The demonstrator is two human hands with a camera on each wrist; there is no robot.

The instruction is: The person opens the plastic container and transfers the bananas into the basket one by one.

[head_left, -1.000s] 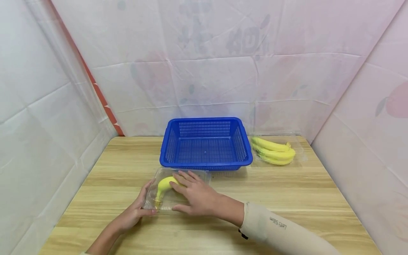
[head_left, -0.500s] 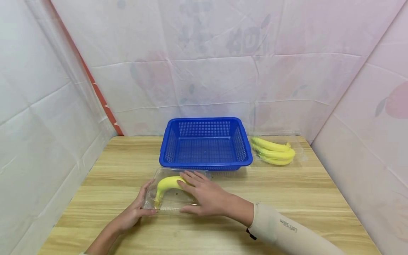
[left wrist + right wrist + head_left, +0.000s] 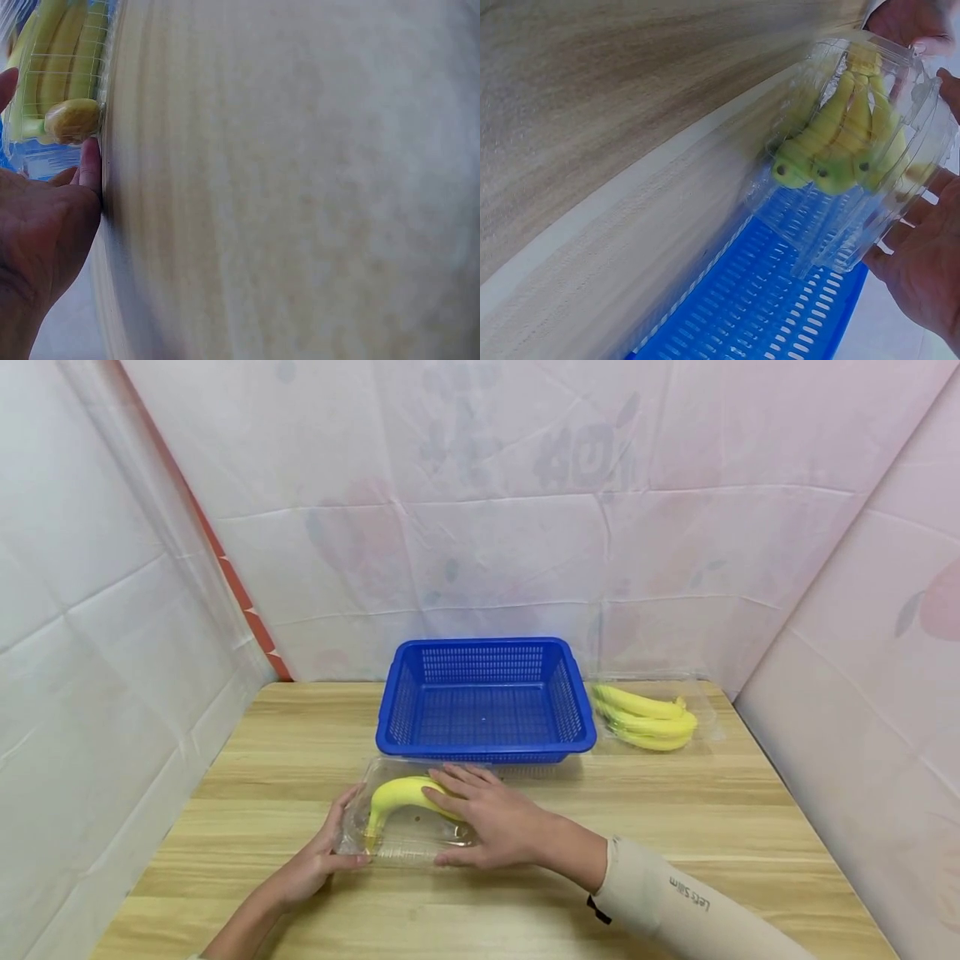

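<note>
A clear plastic clamshell box (image 3: 416, 839) lies on the table in front of the blue basket, with a bunch of yellow bananas (image 3: 397, 793) inside. My left hand (image 3: 318, 852) grips the box's left side, thumb at the front corner and fingers along the edge. Across the right part of the lid rests my right hand (image 3: 495, 822), its fingers extended and covering some of the bananas. In the right wrist view the box (image 3: 810, 232) appears closed over the bananas (image 3: 844, 127), the right hand's fingers lying along its lid.
A blue plastic basket (image 3: 483, 748) with slotted walls stands behind the box, nothing in it. To its right, a second clear box (image 3: 705, 710) holds more bananas (image 3: 648, 722). Printed sheets (image 3: 487, 552) hang behind and at both sides of the wooden table (image 3: 292, 752).
My right hand has slid a little to the right over the lid, uncovering more of the bananas. The left hand keeps its grip in the same place.
</note>
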